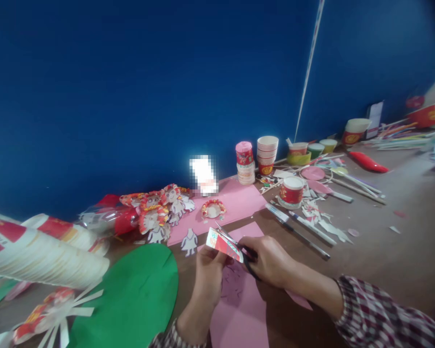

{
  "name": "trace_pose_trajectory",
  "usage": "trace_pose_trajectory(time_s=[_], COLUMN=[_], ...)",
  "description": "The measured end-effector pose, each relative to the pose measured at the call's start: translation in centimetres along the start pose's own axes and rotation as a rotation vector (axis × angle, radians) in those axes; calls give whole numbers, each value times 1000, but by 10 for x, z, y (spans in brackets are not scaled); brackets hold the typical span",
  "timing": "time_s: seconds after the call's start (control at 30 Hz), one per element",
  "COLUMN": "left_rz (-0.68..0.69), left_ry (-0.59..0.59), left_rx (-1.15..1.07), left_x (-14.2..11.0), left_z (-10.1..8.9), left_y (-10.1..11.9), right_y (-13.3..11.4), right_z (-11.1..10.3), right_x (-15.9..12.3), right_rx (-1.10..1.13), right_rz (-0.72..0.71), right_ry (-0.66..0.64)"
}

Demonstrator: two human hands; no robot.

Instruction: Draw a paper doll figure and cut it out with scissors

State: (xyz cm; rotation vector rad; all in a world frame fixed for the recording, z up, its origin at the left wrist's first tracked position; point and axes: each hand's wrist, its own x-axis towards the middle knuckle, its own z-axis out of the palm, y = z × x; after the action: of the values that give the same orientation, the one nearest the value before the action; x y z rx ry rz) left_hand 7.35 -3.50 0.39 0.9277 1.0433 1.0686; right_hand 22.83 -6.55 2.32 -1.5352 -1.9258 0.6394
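My left hand [209, 270] is closed on a piece of printed paper cup [224, 245], red and white with a patterned edge. In my right hand [270, 256] is a pair of black-handled scissors [252, 258], fingers wrapped round the handles. The blades run along the far side of the piece and are partly hidden behind it. Below both hands lies a sheet of pink paper [239, 309] with dark drawn lines. Just left of the piece is a small white cut-out figure [189, 241]. Behind it, a cup ring with a frilled red edge [213, 209] rests on another pink sheet [235, 195].
Paper cup stacks [43, 251] lie at left beside a green disc [141, 290]. Decorated paper dolls [155, 208] are heaped near the blue wall [148, 87]. Several pens [308, 234], scraps, a red cup [291, 192] and upright cup stacks [267, 154] stand at right.
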Motion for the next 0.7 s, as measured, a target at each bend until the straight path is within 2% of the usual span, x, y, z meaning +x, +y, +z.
trace_pose_trajectory(time_s=[0.4, 0.7], left_rz=[-13, -16], left_ry=[9, 2], left_rx=[-36, -66], left_x=[1, -1], left_z=[-3, 1], left_y=[-3, 3], right_y=[-1, 0], right_z=[1, 2], right_x=[0, -1], right_rx=[-7, -19], right_rz=[10, 0], right_ry=[-2, 16])
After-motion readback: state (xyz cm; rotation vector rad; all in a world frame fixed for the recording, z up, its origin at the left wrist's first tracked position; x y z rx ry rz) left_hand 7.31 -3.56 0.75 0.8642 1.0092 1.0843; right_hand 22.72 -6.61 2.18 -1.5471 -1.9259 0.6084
